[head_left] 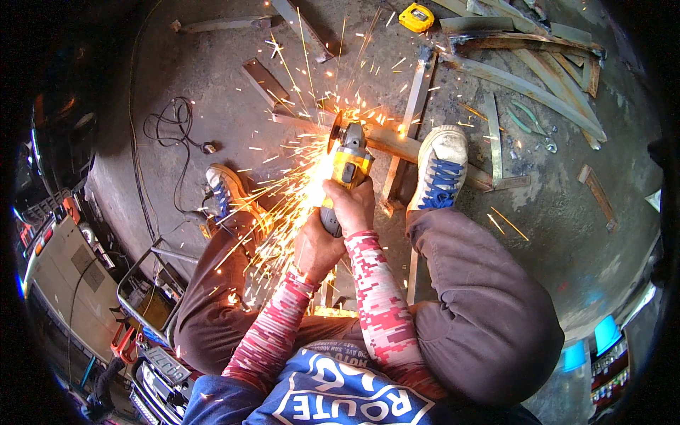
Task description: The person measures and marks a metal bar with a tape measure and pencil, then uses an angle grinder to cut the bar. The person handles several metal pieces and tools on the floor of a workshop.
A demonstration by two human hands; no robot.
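I grip a yellow and grey angle grinder (350,161) with my right hand (352,205) over its body and my left hand (313,244) around the lower end. Its disc (333,129) stands on edge at a rusty steel bar (393,143), throwing bright sparks down and left over my left leg and out around it. The bar lies across another steel bar (418,85), and my right shoe (439,170) rests on it. My left shoe (227,191) is partly behind sparks. The exact contact of disc and metal is hidden by glare.
Steel offcuts (528,95), green pliers (528,117) and a yellow tape measure (416,18) lie on the concrete floor (574,234) at right and top. A black cable (180,120) coils at left, beside a metal cart (159,258) and clutter. Blue containers (605,333) stand lower right.
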